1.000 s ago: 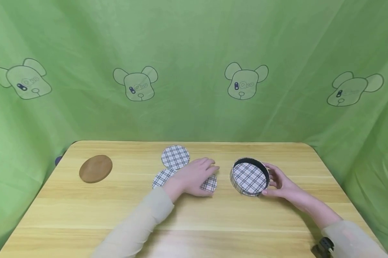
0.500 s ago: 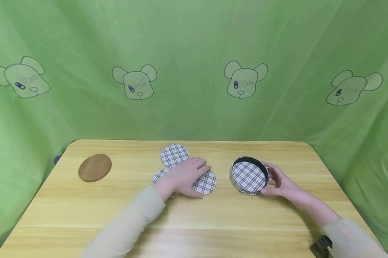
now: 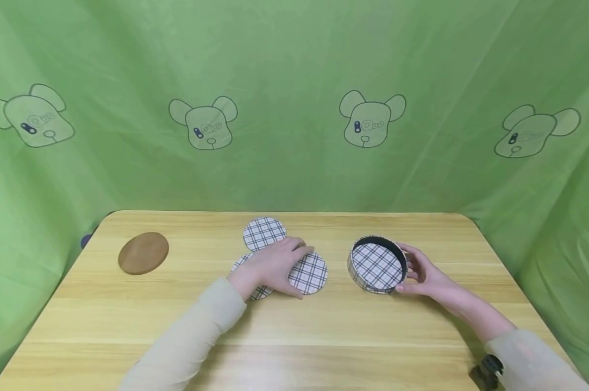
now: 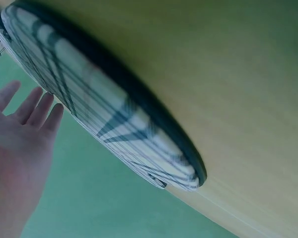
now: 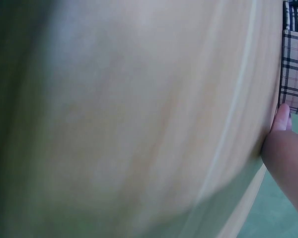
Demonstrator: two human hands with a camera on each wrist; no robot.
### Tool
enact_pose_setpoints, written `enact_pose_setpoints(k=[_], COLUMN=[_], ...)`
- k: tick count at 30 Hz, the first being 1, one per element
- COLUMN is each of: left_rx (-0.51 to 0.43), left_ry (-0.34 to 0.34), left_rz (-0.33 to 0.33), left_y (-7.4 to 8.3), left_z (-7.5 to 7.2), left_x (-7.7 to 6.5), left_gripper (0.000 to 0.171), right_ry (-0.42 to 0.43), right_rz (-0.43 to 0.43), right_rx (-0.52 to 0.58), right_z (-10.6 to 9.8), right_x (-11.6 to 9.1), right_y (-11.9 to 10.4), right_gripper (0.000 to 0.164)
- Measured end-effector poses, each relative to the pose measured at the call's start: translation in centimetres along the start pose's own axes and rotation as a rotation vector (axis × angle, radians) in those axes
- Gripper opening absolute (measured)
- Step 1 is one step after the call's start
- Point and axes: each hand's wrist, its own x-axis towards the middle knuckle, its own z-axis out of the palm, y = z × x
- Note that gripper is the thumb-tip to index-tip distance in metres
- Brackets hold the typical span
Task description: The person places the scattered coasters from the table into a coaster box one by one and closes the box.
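Three round plaid coasters lie grouped in the middle of the table in the head view. My left hand [image 3: 275, 265] is over the group, between the right coaster [image 3: 314, 276] and the left coaster [image 3: 261, 293], which it partly covers. Beyond it is the back coaster [image 3: 264, 233]. In the left wrist view the fingers look extended and spread beside a dark-edged plaid coaster [image 4: 89, 94]. My right hand [image 3: 431, 279] grips the right side of a round plaid coaster holder [image 3: 359, 278], thumb in front and fingers behind. A plaid surface shows inside its black inner wall.
A brown round disc [image 3: 144, 253] lies at the left of the wooden table [image 3: 294, 347]. Green curtains [image 3: 294, 65] with printed bear heads hang behind and at both sides. A small black object [image 3: 487, 372] is by the right sleeve.
My left hand has drawn back to the left, uncovering more of the right coaster. My right hand keeps its hold on the coaster holder. The whole head view has shifted slightly.
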Motion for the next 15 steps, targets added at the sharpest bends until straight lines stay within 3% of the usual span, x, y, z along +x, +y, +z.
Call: enact_pose_setpoints(k=[15], left_rx=[-0.006], left_ry=[-0.037], left_rz=[-0.030], left_y=[-0.16], left_z=[0.13], left_x=[0.18], left_gripper=[0.117], right_ry=[0.004], right_rz=[-0.009], right_rx=[0.001], right_z=[0.02], right_x=[0.02], right_y=[0.02], right_gripper=[0.099])
